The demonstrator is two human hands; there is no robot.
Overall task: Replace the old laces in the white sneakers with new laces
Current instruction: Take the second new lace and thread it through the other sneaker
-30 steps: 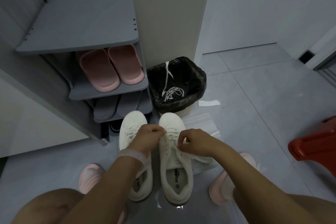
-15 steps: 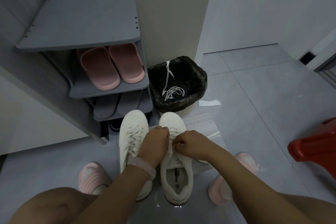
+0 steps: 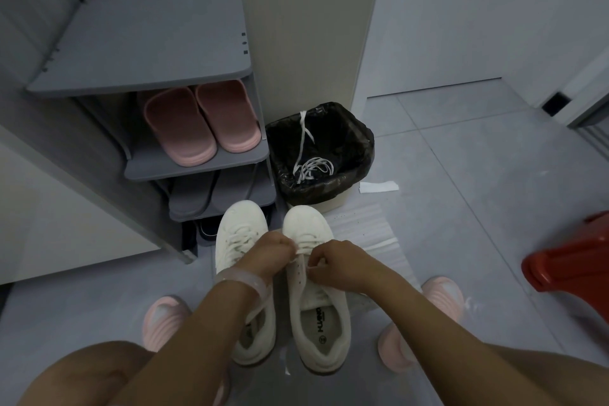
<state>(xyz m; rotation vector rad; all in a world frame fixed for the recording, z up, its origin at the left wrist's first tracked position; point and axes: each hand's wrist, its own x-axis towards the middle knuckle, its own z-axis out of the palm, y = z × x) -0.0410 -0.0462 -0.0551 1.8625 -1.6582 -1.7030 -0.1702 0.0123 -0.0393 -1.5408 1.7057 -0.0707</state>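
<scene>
Two white sneakers stand side by side on the floor, toes pointing away from me. The left sneaker (image 3: 238, 227) shows white laces across its front. Over the right sneaker (image 3: 316, 313) both hands meet at the eyelets. My left hand (image 3: 272, 252) is curled and pinches a white lace (image 3: 301, 251) at the shoe's front. My right hand (image 3: 342, 262) is curled on the same lace beside it. Old white laces (image 3: 313, 165) lie in the black-lined bin.
A black-lined waste bin (image 3: 362, 142) stands just beyond the sneakers. A grey shoe rack (image 3: 145, 43) with pink slippers (image 3: 201, 122) is at the left. A clear plastic wrapper (image 3: 369, 227) and a paper scrap (image 3: 379, 187) lie at the right; a red stool (image 3: 570, 260) is further right.
Both hands have stayed on the right sneaker's lace, drawing close together half a second ago and now slightly apart again over the eyelets.
</scene>
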